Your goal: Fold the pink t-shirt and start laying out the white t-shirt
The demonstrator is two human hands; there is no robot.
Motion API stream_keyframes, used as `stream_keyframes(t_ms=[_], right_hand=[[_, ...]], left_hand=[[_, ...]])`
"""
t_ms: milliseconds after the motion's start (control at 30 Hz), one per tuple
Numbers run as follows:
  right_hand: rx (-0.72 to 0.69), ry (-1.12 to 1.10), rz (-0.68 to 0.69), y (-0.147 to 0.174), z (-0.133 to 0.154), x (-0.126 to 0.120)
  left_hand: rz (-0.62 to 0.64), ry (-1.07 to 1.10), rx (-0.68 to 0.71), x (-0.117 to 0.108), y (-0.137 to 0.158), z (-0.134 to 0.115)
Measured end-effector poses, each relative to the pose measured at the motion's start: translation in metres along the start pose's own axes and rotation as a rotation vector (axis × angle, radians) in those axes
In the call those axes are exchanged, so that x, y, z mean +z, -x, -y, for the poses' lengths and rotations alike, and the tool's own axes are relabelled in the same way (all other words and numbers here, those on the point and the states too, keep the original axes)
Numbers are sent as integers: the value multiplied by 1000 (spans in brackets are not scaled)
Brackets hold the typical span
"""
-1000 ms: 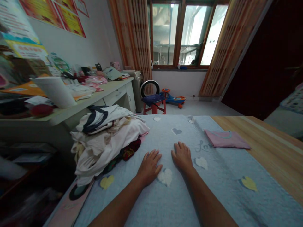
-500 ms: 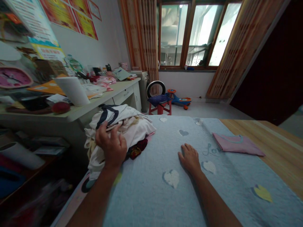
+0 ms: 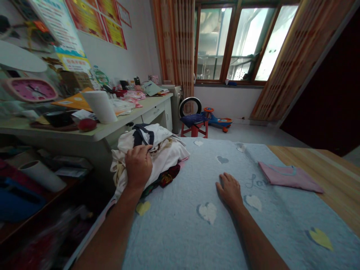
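On the left, a heap of crumpled clothes point(image 3: 171, 153), mostly white and cream, lies on a light blue blanket point(image 3: 180, 225) patterned with hearts. My left hand point(image 3: 138, 165) is on the near side of this heap, its fingers curled into a white garment point(image 3: 157, 131) with dark navy trim; the fingertips are partly hidden. A dark red patterned cloth point(image 3: 170, 176) pokes out from under the pile. My right hand point(image 3: 230, 189) rests flat on the blanket, fingers stretched and holding nothing. To its right lies a folded pink shirt point(image 3: 292, 178) with a light blue neckline.
A cluttered desk point(image 3: 132, 118) runs along the left, bearing a pink clock point(image 3: 30, 89) and a white paper roll point(image 3: 100, 107). Beyond the blanket stand a red stool point(image 3: 194, 129) and a blue ride-on toy point(image 3: 218, 120). Bare wooden tabletop point(image 3: 315, 159) shows at right.
My left hand has come down from above the heap, and its raised fingers have closed on the white garment. My right hand stays flat on the blanket. The view has swung slightly left.
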State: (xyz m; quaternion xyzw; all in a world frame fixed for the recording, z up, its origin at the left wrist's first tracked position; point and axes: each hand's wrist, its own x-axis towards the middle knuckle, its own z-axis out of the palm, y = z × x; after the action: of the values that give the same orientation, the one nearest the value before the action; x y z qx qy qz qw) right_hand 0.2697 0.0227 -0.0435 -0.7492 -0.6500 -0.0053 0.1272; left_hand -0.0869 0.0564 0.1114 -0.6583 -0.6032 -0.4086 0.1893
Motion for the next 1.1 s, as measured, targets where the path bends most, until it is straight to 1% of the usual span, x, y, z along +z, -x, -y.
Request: stream_keyframes(t_ms=[167,267,367,433,533,600,700,833,900,933,1000,1033,1100], right_hand=[[-6,6,-8,0,-1,2],[-11,-1,-20,0,0,3],[-30,-29,-50,1,2,4],[-48,-63,-93,1,3,5],[-101,-154,-169,0,6,5],[-163,-245,-196,1,8,2],[-292,-392,-188,3,13,-4],[-481,-528,-123,9,23,-9],[-528,-573,-62,11,27,-10],[-524,-598,-30,12,28,-10],[-472,-680,19,12,30,-11],[-440,-743,32,12,30,-12],[-387,-901,60,11,30,-15]], left_hand=[[-21,77,104,-7,-6,-11],[-52,153,132,-10,-9,-28],[-12,266,147,-7,-4,-52],[55,341,189,0,5,-69],[202,462,297,13,27,-95],[307,544,318,22,46,-110],[453,645,338,35,76,-126],[631,816,320,44,107,-135],[696,908,302,43,114,-135],[715,950,286,43,116,-134],[714,1003,238,42,115,-130],[695,1000,210,42,114,-127],[633,919,157,46,111,-120]])
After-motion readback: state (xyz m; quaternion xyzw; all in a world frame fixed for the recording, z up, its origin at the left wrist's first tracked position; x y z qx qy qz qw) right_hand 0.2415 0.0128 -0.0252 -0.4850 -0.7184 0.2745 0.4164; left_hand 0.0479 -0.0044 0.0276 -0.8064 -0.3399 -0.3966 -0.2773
